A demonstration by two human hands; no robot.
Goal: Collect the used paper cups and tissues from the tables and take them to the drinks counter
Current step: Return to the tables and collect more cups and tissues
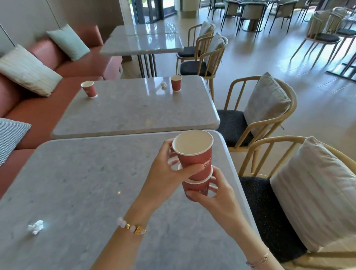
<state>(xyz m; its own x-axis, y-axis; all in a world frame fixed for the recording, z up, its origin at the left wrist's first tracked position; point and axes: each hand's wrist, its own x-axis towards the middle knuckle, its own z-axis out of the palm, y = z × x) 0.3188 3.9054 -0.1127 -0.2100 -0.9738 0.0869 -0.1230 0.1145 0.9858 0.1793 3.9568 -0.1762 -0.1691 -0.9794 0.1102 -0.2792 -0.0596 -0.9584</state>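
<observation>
Paper cups (pixel 194 160), 2 of them, are held above the 3 o'clock edge of the near worktop (pixel 88 181). In the head view the upper cup (pixel 192 154) sits partly inside the mouth of the lower cup (pixel 197 189). The left hand (pixel 167 167) grips the upper cup, its fingers (pixel 191 170) curled round the wall below the rim. The right hand (pixel 217 194) grasps the lower cup from beneath, thumb across its front. Neither hand is slack.

The join looks like the weak spot. The upper cup leans toward 11 o'clock, so pressing it down off-axis could crease a rim or jam the pair crooked. Squeezing thin paper walls too hard could buckle them. Any dregs in the lower cup, whose inside is hidden, might be pushed out onto the worktop. The pair hangs close to the edge, with a chair (pixel 272 201) at 3 o'clock, so a slip would likely land there or on the floor.

With both hands occupied, things are easily left behind: a crumpled tissue (pixel 35 227) lies at 8 o'clock on the near worktop. On the second worktop (pixel 137 110), toward 12 o'clock, stand 2 more cups, 1 at its left end (pixel 89 89) and 1 at its far right (pixel 176 83), with a tissue ball (pixel 163 85) just beside the latter. The drinks counter is not in view.
</observation>
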